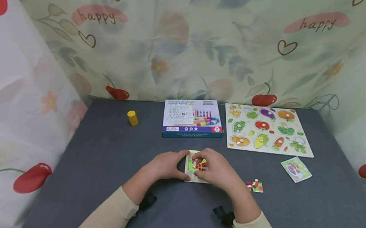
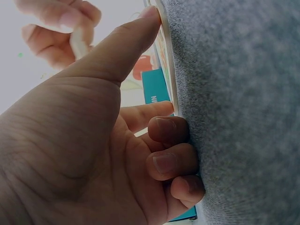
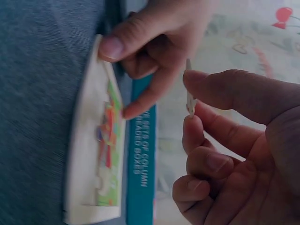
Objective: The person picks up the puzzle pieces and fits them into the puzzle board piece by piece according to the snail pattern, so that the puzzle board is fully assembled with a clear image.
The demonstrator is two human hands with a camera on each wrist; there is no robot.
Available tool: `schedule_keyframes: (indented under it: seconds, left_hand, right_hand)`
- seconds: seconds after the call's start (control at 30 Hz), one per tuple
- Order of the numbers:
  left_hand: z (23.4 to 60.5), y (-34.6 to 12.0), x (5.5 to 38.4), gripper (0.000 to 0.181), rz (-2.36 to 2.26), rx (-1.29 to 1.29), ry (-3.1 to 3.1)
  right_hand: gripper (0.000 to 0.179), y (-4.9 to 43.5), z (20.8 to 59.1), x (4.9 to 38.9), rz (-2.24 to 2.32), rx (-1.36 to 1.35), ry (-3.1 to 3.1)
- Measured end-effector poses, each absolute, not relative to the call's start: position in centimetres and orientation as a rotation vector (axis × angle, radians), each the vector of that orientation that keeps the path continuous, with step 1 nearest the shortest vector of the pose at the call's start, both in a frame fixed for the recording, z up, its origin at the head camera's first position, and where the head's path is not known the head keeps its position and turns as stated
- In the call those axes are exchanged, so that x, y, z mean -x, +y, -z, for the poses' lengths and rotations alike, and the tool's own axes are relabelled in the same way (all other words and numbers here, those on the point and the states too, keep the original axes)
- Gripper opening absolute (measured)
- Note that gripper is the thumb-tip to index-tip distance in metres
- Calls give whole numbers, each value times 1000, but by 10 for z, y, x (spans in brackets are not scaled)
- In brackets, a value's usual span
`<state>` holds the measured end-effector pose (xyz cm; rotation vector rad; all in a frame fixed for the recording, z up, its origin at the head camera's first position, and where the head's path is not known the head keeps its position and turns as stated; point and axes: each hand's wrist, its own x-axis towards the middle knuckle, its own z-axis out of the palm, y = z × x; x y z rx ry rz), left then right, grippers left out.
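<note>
A small picture puzzle board (image 1: 192, 178) lies flat on the dark table, with a green and red picture partly fitted inside its pale frame. Across its left side my left hand (image 1: 167, 165) grips it, thumb (image 2: 143, 28) at the near edge and index finger (image 2: 147, 115) at the far one. Just above the board, my right hand (image 1: 215, 168) pinches a thin puzzle piece (image 3: 190, 101) between thumb and fingertips. That piece is edge-on in the right wrist view, so its picture is hidden there. Loose puzzle pieces (image 1: 257, 186) lie right of the right hand.
Behind the board stands a blue and white box (image 1: 191, 128). A vegetable peg board (image 1: 233, 144) is at the back right, a small picture puzzle (image 1: 296, 169) in front of it. A yellow cylinder (image 1: 132, 118) stands at the back left. Printed curtains surround the table.
</note>
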<state>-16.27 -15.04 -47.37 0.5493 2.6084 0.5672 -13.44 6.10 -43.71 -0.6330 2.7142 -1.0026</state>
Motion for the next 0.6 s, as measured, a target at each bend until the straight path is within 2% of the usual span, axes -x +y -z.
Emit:
schedule_keyframes:
  seconds: [0.2, 0.43, 0.6]
  left_hand:
    - [475, -150, 163, 97, -553, -559, 2616]
    - [476, -151, 164, 100, -563, -545, 2613]
    - [475, -151, 163, 100, -562, -552, 2615]
  right_hand:
    - [39, 55, 450, 139, 908, 545, 2713]
    - [31, 51, 464, 144, 878, 538, 2675]
    - [33, 49, 472, 146, 885, 524, 2664]
